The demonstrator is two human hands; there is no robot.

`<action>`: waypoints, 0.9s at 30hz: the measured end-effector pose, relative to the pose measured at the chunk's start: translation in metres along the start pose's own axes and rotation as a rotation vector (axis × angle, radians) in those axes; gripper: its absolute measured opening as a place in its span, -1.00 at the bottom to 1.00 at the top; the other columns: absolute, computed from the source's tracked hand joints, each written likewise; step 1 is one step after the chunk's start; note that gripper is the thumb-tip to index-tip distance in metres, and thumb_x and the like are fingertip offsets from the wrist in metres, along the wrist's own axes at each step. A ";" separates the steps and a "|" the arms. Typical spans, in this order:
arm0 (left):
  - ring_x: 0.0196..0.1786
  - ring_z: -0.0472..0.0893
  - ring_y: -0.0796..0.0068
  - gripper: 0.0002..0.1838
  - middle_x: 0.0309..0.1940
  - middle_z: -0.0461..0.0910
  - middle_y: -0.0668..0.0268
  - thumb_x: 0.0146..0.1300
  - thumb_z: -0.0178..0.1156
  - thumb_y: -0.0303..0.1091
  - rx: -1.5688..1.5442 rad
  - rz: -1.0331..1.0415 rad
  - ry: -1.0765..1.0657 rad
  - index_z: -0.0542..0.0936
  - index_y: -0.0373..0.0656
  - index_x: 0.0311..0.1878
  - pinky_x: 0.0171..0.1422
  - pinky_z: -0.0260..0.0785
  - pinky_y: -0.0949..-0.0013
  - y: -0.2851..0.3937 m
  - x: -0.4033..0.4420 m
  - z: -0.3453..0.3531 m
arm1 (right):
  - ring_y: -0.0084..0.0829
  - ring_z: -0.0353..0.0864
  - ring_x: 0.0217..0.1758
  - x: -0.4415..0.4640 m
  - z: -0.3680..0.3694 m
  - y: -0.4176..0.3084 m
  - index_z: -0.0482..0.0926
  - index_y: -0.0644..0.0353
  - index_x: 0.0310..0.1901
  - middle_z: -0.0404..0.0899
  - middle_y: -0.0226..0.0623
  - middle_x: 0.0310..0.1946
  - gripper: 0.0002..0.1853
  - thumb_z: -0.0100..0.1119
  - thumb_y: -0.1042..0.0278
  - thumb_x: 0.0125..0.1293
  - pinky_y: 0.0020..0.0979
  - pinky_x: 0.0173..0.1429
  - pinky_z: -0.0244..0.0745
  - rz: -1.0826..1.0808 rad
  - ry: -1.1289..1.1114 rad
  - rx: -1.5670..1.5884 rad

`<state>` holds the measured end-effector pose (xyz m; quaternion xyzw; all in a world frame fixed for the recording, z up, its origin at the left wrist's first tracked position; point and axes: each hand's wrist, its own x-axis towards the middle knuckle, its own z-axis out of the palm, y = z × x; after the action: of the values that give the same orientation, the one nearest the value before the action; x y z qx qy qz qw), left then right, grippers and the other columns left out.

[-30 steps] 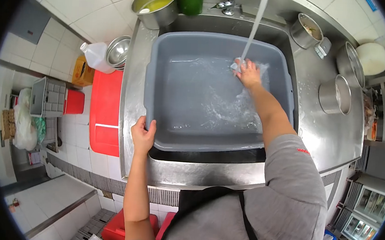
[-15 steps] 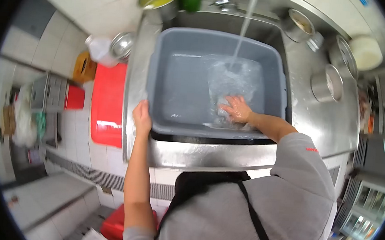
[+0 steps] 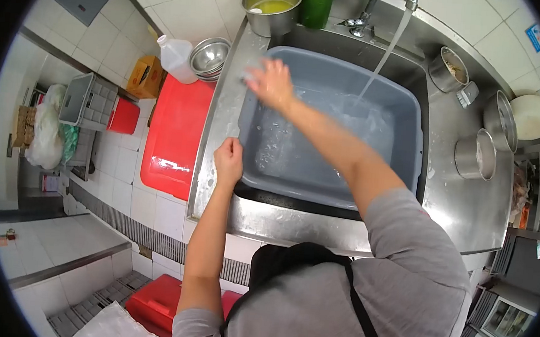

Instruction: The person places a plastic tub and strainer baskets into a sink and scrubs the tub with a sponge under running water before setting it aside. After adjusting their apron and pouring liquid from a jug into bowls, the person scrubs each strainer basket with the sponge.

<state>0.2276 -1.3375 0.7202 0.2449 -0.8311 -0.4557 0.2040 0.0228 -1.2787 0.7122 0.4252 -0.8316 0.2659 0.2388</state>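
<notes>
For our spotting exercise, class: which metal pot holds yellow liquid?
The metal pot at back left, beside the green container. Only it shows yellow liquid; the other pots are on the right-hand counter.

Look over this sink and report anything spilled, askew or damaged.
One mild thing: wet spots dot the steel counter left of the gray tub, as if water had splashed over. The stream itself lands inside the tub, which shows no visible damage.
</notes>
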 end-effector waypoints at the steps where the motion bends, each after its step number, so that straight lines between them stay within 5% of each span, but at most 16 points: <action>1: -0.65 0.29 0.60 -0.78 -0.76 0.33 0.25 0.19 -0.03 -0.38 -0.040 0.041 0.028 0.44 -0.32 -0.50 -0.54 0.16 0.44 -0.011 0.001 0.004 | -0.22 0.30 -0.05 0.017 0.005 0.031 0.50 -0.16 -0.06 0.38 -0.25 -0.10 -0.61 0.02 -0.10 0.11 -0.23 -0.09 0.25 0.028 -0.021 -0.108; 7: -0.63 0.18 0.72 -0.78 -0.76 0.23 0.44 0.21 -0.05 -0.40 -0.088 -0.009 -0.017 0.41 -0.28 -0.53 -0.59 0.04 0.51 -0.017 0.001 0.006 | -0.25 0.41 -0.16 -0.007 -0.046 0.177 0.40 -0.21 0.05 0.40 -0.25 -0.28 -0.48 -0.02 -0.23 0.08 -0.27 -0.16 0.35 0.123 -0.291 -0.372; 11: -0.64 0.15 0.75 -0.75 -0.76 0.19 0.47 0.23 -0.06 -0.41 -0.088 0.059 0.008 0.37 -0.29 -0.56 -0.61 -0.02 0.52 -0.018 0.000 0.010 | -0.15 0.46 -0.18 -0.099 -0.129 0.255 0.30 -0.15 0.12 0.40 -0.18 -0.24 -0.43 0.17 -0.05 0.04 -0.20 -0.13 0.41 0.261 -0.283 -0.428; 13: -0.64 0.14 0.75 -0.74 -0.76 0.18 0.47 0.23 -0.06 -0.40 -0.096 0.059 0.004 0.36 -0.28 -0.57 -0.61 -0.03 0.52 -0.017 -0.001 0.008 | -0.09 0.45 -0.08 -0.131 -0.186 0.261 0.19 -0.13 0.17 0.36 -0.09 -0.17 -0.35 0.23 0.14 0.02 -0.18 -0.06 0.41 0.589 -0.442 -0.475; 14: -0.64 0.13 0.75 -0.73 -0.76 0.18 0.47 0.24 -0.06 -0.40 -0.101 0.051 0.004 0.35 -0.28 -0.58 -0.61 -0.03 0.51 -0.016 0.000 0.008 | -0.08 0.45 -0.09 -0.162 -0.196 0.295 0.15 -0.07 0.19 0.33 -0.10 -0.13 -0.31 0.23 0.19 0.00 -0.18 -0.06 0.42 0.580 -0.432 -0.489; 16: -0.63 0.11 0.74 -0.72 -0.76 0.16 0.48 0.24 -0.06 -0.39 -0.062 0.072 0.010 0.34 -0.28 -0.59 -0.60 -0.05 0.51 -0.022 0.002 0.009 | -0.08 0.33 0.11 -0.174 -0.225 0.260 0.21 -0.01 0.16 0.28 -0.12 0.03 -0.34 0.23 0.20 -0.02 -0.12 0.12 0.29 0.667 -0.540 -0.453; 18: -0.62 0.11 0.74 -0.71 -0.75 0.16 0.49 0.24 -0.06 -0.38 -0.082 0.110 0.029 0.33 -0.27 -0.59 -0.59 -0.05 0.52 -0.028 0.002 0.011 | -0.09 0.07 0.31 -0.190 -0.237 0.230 0.27 0.01 0.13 0.14 -0.18 0.21 -0.37 0.24 0.18 -0.04 -0.01 0.30 0.00 0.268 -0.599 -0.825; 19: -0.61 0.11 0.73 -0.71 -0.75 0.15 0.48 0.24 -0.06 -0.37 -0.088 0.097 0.022 0.32 -0.27 -0.60 -0.59 -0.05 0.52 -0.022 0.001 0.009 | -0.11 -0.15 0.40 -0.195 -0.235 0.219 0.28 0.03 0.14 0.00 -0.27 0.31 -0.40 0.15 0.13 0.03 0.05 0.35 -0.26 0.293 -0.805 -0.813; 22: -0.61 0.11 0.74 -0.71 -0.75 0.16 0.48 0.24 -0.05 -0.37 -0.102 0.059 0.017 0.33 -0.27 -0.60 -0.59 -0.04 0.52 -0.025 0.002 0.010 | -0.12 -0.10 0.38 -0.217 -0.200 0.211 0.25 0.13 0.18 -0.02 -0.22 0.31 -0.41 0.02 0.10 0.11 0.02 0.35 -0.22 0.073 -1.088 -1.061; 27: -0.62 0.13 0.73 -0.72 -0.75 0.17 0.49 0.22 -0.02 -0.37 -0.085 0.061 0.020 0.37 -0.28 -0.58 -0.59 -0.01 0.52 -0.029 0.004 0.005 | -0.10 -0.06 0.37 -0.280 -0.165 0.159 0.23 0.27 0.17 0.02 -0.07 0.28 -0.41 -0.04 0.13 0.12 -0.04 0.35 -0.16 0.237 -1.055 -0.930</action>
<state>0.2278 -1.3500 0.6931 0.2152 -0.8160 -0.4815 0.2364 0.0652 -0.9305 0.6220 0.2580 -0.9042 -0.3333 -0.0695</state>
